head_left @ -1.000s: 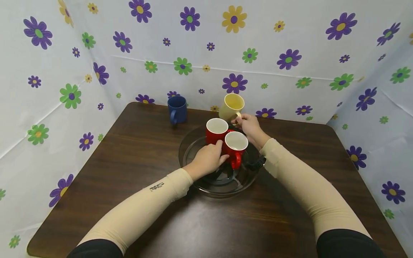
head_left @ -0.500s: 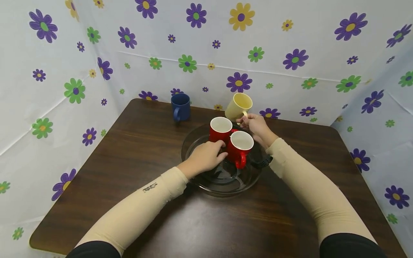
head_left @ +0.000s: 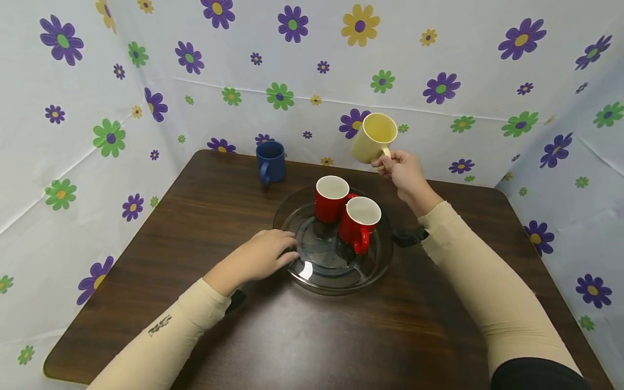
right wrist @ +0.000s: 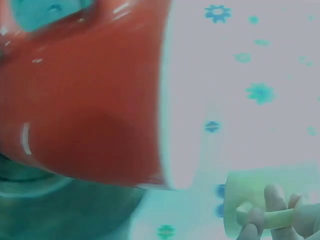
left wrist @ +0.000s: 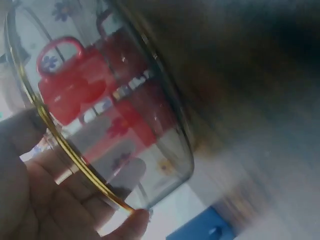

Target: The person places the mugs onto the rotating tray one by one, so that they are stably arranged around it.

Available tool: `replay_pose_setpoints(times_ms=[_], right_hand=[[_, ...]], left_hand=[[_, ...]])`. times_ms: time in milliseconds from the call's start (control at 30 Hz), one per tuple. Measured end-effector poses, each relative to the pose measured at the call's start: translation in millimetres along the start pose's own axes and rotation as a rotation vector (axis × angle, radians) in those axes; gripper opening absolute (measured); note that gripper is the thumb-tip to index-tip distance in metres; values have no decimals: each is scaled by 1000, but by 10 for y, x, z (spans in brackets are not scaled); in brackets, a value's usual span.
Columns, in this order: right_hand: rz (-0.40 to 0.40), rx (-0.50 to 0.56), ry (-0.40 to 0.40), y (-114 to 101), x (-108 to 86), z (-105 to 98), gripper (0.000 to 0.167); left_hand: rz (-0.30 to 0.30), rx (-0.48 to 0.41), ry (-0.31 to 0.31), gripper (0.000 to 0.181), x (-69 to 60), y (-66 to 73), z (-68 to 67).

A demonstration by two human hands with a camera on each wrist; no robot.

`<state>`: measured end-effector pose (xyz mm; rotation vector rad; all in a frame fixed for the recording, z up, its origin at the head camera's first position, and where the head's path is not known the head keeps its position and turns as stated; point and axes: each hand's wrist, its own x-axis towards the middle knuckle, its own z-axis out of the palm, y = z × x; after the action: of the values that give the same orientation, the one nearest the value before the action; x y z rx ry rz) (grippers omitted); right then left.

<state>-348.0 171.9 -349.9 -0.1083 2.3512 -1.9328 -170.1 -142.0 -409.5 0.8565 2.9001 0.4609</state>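
Note:
My right hand (head_left: 404, 172) pinches the handle of a pale yellow mug (head_left: 366, 142), raised in front of the flowered backdrop and tilted. In the right wrist view, fingers (right wrist: 274, 200) wrap that mug's handle. My left hand (head_left: 260, 254) is at the left rim of a clear glass bowl (head_left: 336, 288), fingers loosely bent and spread. The left wrist view shows the left fingers (left wrist: 131, 175) partly through the glass; a firm grip is not evident. Two red mugs with white insides, a rear one (head_left: 327, 208) and a front one (head_left: 352, 230), stand upright in the bowl.
A blue mug (head_left: 271, 165) stands upright at the back of the dark wooden table (head_left: 195, 216), left of the bowl. White cloth (head_left: 234, 32) with flower prints surrounds the back and sides of the table.
My right hand has lifted the yellow mug up and slightly right, away from behind the bowl. My left hand has drawn back leftward from the red mugs to the bowl's rim.

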Motion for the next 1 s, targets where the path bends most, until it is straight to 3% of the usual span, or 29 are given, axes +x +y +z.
replay_pose_setpoints(times_ms=[300,533,633,767,1000], right_hand=[[-150,50,-48,-379,-442,-106,20],[-214,54,-112,-381,-864,-78,20],[-209,-3,-115,-353,-1023,-41,24],[-207,-91,-113,-297,-1214,28,24],[-169,-183,-125,-92,-1482,79,21]], left_hand=[[54,-46,14,35,-175,166,30],[260,-98,-5,31,-314,298,48],[335,-62,71,29,-313,272,47],[333,8,213,20,-296,139,45],[319,-38,224,11,-279,-15,115]])
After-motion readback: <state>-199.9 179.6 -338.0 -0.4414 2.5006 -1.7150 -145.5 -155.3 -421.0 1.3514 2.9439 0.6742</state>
